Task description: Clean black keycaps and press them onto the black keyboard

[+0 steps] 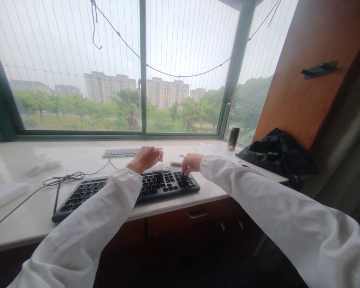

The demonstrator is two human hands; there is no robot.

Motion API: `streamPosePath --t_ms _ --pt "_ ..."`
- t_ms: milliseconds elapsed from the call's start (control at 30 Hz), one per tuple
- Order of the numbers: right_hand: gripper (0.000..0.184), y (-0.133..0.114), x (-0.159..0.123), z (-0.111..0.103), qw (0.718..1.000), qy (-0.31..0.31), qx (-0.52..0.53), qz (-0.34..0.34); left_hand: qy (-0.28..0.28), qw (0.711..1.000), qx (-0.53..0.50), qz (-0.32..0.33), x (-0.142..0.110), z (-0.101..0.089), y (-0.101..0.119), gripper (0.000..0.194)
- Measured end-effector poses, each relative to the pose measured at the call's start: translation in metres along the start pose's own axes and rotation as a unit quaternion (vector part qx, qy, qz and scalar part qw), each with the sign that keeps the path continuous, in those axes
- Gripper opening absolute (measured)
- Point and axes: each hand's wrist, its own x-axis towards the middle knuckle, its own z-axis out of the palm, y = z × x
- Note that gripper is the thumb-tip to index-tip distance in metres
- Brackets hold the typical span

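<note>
A black keyboard point(153, 196) lies along the front of the white counter, its left part partly covered by my left sleeve. My left hand point(146, 158) hangs just above the keyboard's far edge with its fingers curled in; whatever they hold, if anything, is hidden. Over the number keys at the right end, my right hand point(191, 163) points its closed fingertips down against the keys. Anything between those fingertips is too small to make out. A small grey piece point(175, 164) rests just left of my right hand, behind the keyboard.
Behind the keyboard lies a grey key-patterned strip point(120, 153). A looped black cable point(73, 176) and crumpled clear plastic point(43, 166) are on the left. Papers point(210, 149), a dark can point(233, 138) and a black bag point(276, 154) occupy the right, below the window.
</note>
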Motion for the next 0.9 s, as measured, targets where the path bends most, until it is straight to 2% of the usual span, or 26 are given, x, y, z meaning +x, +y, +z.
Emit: streamPosePath --t_ms 133,300,500,600,900 --pt "0.024 0.006 0.006 0.002 0.999 0.002 0.045 0.003 0.000 1.000 -0.001 -0.002 0.000 0.000 0.000 0.012" --pt "0.024 0.008 0.009 -0.001 0.995 -0.030 0.089 0.012 -0.001 1.000 0.000 -0.003 0.000 -0.001 0.000 0.012" --pt "0.022 0.010 0.012 -0.004 0.996 -0.036 0.085 -0.007 -0.008 1.000 0.000 -0.005 0.000 -0.002 0.001 0.014" --pt "0.026 0.008 0.010 -0.004 0.997 -0.038 0.071 -0.007 -0.011 1.000 0.002 -0.010 0.000 -0.001 0.002 0.014" --pt "0.019 -0.004 -0.003 0.001 1.000 0.015 0.022 -0.013 -0.010 1.000 -0.011 0.000 -0.001 -0.003 0.002 0.012"
